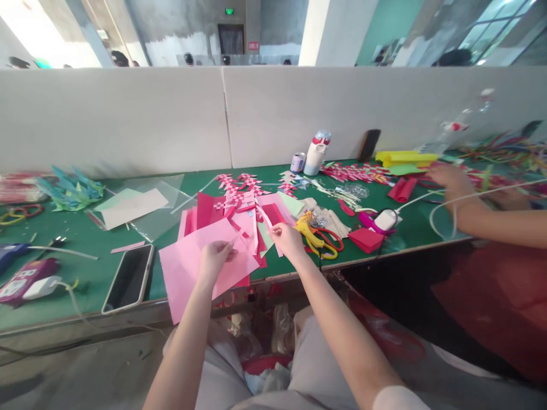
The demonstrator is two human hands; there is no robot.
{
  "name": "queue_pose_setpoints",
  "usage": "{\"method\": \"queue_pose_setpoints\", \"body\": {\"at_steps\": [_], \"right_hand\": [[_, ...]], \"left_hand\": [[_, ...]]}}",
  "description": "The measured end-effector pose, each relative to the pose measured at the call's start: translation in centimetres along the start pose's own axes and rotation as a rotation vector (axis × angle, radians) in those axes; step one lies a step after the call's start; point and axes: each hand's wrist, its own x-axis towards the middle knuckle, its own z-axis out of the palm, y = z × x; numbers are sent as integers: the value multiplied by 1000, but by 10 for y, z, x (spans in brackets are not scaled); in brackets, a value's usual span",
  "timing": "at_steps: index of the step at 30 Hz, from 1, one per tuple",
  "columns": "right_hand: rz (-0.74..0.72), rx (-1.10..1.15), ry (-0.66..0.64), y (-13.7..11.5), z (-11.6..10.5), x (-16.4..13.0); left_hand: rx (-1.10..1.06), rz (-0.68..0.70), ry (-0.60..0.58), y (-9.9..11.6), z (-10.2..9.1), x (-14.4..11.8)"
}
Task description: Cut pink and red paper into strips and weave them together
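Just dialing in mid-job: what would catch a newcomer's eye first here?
The pink paper sheet at the near edge of the green table, gripped by the left hand, while the right hand pinches a pink strip. Then the yellow scissors just right of it, and the phone lying to the left.

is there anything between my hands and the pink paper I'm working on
Nothing visible. Your left hand already grips the pink paper sheet at its upper edge, and your right hand pinches a pink strip beside it. The yellow-handled scissors lie off to the right, apart from both.
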Motion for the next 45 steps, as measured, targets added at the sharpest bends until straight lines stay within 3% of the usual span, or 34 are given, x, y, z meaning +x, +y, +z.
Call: {"method": "queue_pose_setpoints", "body": {"at_steps": [8,15,18,24,27,31,35,38,45], "right_hand": [[37,-287,-36,0,4,27],[46,-84,-74,2,4,32],[15,142,-115,-2,2,24],[-42,541,-190,-26,8,-16],[-4,853,-241,-35,13,-35],[5,968,-212,-41,15,-48],[-2,992,-129,-41,7,-47],[-85,909,-59,-41,1,-45],[-586,373,82,-48,-1,-72]], "left_hand": [[460,36,127,-1,-8,9],[583,87,245,3,-15,-9],[530,150,220,9,-11,-25],[231,215,-51,11,15,-56],[81,197,-165,9,22,-66],[-22,115,-260,7,17,-79],[-116,-25,-346,1,3,-92],[-185,-103,-360,-5,-3,-101],[-409,-197,-337,0,-2,-107]]}}
